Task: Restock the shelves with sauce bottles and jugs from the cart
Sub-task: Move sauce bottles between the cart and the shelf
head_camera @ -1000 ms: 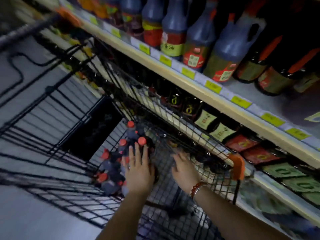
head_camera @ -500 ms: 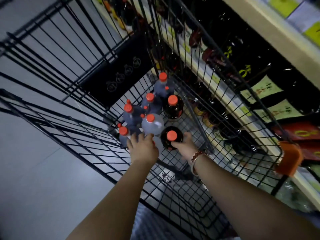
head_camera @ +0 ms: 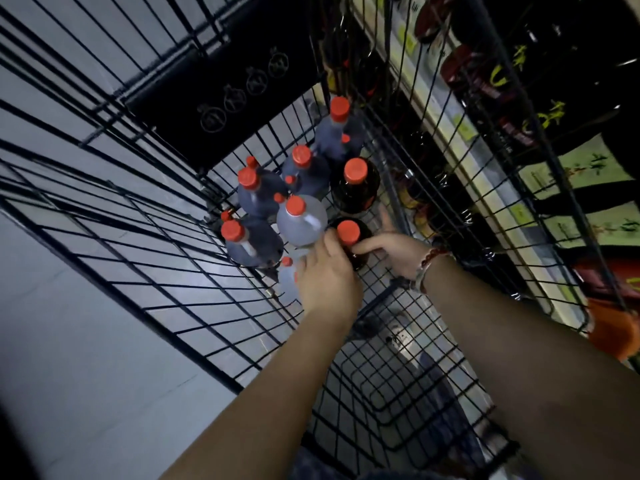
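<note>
Standing upright on the cart (head_camera: 398,341) floor, the dark sauce bottle (head_camera: 360,237) sits between both hands, its red cap (head_camera: 348,232) just past the knuckles. The right hand (head_camera: 398,251) curls around its far side, thumb pressed to the shoulder; the left hand (head_camera: 327,275) cups the near side, seemingly to steady a heavy lift. Beyond the left fingers crowd the grey jugs (head_camera: 301,220); stocked shelves (head_camera: 554,168) run beside the right wrist.

Red caps (head_camera: 348,232) top dark bottles (head_camera: 355,192) and grey jugs (head_camera: 302,221) in a black cart (head_camera: 145,188).
</note>
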{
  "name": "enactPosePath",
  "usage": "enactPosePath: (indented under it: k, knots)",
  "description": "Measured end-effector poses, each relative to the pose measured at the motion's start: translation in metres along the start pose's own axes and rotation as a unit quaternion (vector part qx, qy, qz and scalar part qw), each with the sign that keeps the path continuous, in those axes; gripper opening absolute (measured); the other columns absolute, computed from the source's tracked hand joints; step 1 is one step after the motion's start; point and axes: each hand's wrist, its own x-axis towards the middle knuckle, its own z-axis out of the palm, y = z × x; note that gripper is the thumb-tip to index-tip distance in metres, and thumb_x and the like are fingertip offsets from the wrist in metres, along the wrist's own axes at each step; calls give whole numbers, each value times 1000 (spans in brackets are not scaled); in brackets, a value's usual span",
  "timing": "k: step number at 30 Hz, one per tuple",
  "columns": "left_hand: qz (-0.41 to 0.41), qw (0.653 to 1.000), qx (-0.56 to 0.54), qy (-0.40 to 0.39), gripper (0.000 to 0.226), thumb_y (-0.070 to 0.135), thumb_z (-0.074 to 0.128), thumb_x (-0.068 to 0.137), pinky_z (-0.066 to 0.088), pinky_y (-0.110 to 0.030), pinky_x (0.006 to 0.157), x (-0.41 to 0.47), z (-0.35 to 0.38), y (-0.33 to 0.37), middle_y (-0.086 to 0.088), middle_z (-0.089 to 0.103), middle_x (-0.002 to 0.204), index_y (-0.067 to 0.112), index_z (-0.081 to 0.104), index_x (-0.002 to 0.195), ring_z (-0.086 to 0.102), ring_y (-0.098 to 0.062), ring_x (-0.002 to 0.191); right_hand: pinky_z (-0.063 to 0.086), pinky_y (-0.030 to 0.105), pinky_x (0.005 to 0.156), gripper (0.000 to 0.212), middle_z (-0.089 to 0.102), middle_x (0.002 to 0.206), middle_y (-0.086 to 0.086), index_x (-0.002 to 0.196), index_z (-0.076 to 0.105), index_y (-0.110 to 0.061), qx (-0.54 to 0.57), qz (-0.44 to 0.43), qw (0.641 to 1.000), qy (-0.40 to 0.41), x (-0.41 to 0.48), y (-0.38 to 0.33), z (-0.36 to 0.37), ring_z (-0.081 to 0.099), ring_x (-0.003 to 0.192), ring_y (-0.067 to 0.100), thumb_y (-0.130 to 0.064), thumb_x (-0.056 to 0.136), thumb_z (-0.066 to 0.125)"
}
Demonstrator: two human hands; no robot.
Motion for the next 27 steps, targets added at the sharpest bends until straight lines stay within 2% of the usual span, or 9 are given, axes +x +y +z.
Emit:
enactPosePath:
  k: [3,5,8,12,16,19,21,24,27]
  knots:
    - [66,990,-92,80,71,-6,58,72,40,-42,106,-6,6,8,-20,45,140,-3,35,139,45,-35,127,41,30,75,82,58,114,-6,138,21,-45,43,-18,999,27,15,-12,-8,54,97,11,-7,76,58]
    - [-15,973,-225,46,70,-8,55,76,34,-39,111,-11,12,13,-17,40,143,0,30,141,38,-29,133,37,31,67,64,56,123,0,136,30,-36,12,-31,999,31,19,-23,-2,52,98,14,-9,83,53]
    - [-203,883,-423,5,61,-6,51,75,38,-41,109,-6,23,11,-12,51,132,9,40,133,47,-25,125,39,26,69,51,52,124,1,135,37,-17,-35,-64,995,72,23,-32,9,47,107,17,-10,88,55]
    - [-251,862,-428,-99,56,-5,47,85,42,-34,102,1,24,3,-4,53,124,13,37,136,49,-18,113,43,37,100,48,63,120,6,124,54,-10,-15,-86,991,105,17,-25,6,56,111,20,-15,79,69]
    - [-304,839,-420,-165,35,-4,50,85,44,-18,58,10,27,-4,-11,58,90,-3,51,120,49,-15,70,43,34,98,40,65,111,-1,117,61,-15,15,-93,983,156,-13,-2,0,59,106,16,-20,78,71]
    - [-319,803,-461,-201,46,1,58,84,40,-29,82,4,37,-9,-8,57,118,8,46,128,50,-21,100,39,34,98,38,65,115,-2,118,60,-22,52,-89,978,181,-40,24,-10,56,111,16,-24,81,69]
    - [-315,791,-482,-208,48,6,62,84,37,-34,92,-1,38,-12,-6,57,124,13,48,129,49,-22,112,39,38,102,38,65,117,-2,115,62,-24,49,-74,980,176,-56,43,-18,56,114,17,-26,79,70]
    - [-278,794,-494,-219,51,24,71,80,37,-35,96,1,36,-8,-4,61,126,14,55,127,53,-20,113,41,38,104,37,67,112,-4,114,62,-22,46,-49,986,156,-74,67,-25,58,112,17,-19,78,72]
    - [-254,796,-506,-217,64,48,73,71,49,-36,96,4,32,2,-6,65,122,16,58,124,63,-22,109,47,38,97,25,67,111,-1,104,65,-27,90,-40,981,170,-87,74,-22,60,107,18,-25,79,71]
